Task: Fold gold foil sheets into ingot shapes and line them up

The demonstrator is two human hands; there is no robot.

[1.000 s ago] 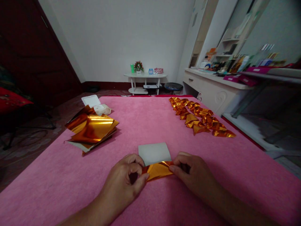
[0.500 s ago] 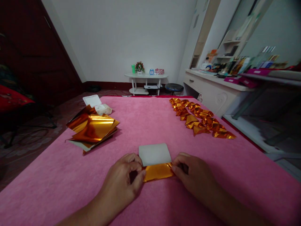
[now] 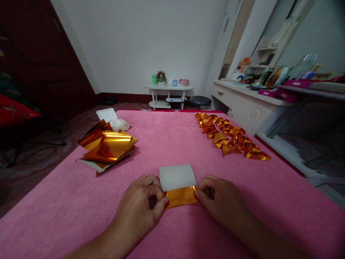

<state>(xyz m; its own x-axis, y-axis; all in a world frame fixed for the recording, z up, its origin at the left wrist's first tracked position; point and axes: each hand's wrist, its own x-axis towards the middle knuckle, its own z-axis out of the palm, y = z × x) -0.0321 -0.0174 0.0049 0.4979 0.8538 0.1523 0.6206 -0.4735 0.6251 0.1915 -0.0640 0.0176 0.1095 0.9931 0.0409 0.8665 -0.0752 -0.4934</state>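
A sheet of gold foil paper (image 3: 181, 197) lies at the near middle of the pink cloth, its near part folded over with the gold side up. Its white back (image 3: 178, 177) faces up on the far part, which bows slightly. My left hand (image 3: 141, 203) pinches the left end of the fold between thumb and fingers. At the right end, my right hand (image 3: 223, 196) pinches the same fold with thumb and forefinger. Some fingertips are hidden behind the paper and the hands.
To the left lies a stack of gold foil sheets (image 3: 110, 147), with a white box lid (image 3: 106, 114) and a crumpled wrapper (image 3: 119, 125) behind it. Rows of folded gold foil pieces (image 3: 223, 135) lie at the right. Beyond stand a white table (image 3: 168, 87) and a stool (image 3: 200, 100).
Both hands keep their pinch on the paper's ends. The white far part bows a little more, and my right fingers have shifted slightly inward. The view has moved slightly.
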